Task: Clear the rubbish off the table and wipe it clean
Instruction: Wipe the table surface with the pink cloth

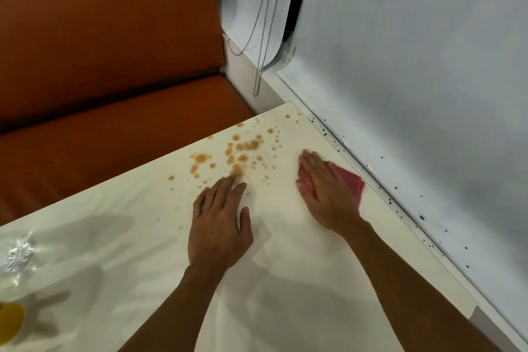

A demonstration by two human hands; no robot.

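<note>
The cream table (300, 280) carries a scatter of brown splashes (240, 151) near its far corner. My right hand (328, 191) lies flat with straight fingers on a folded pink cloth (350, 180), pressing it to the table close to the right edge, to the right of the splashes. My left hand (220, 226) rests palm down on the table, its fingertips at the near rim of the splashes. A crumpled ball of silver foil (15, 254) lies at the left edge, and a yellow object (10, 323) shows partly at the lower left.
An orange bench seat (108, 123) runs beyond the table's far edge. A white wall or window blind (414, 80) with dark specks along its sill borders the right side. Metal bead chains (265, 37) hang near the far corner.
</note>
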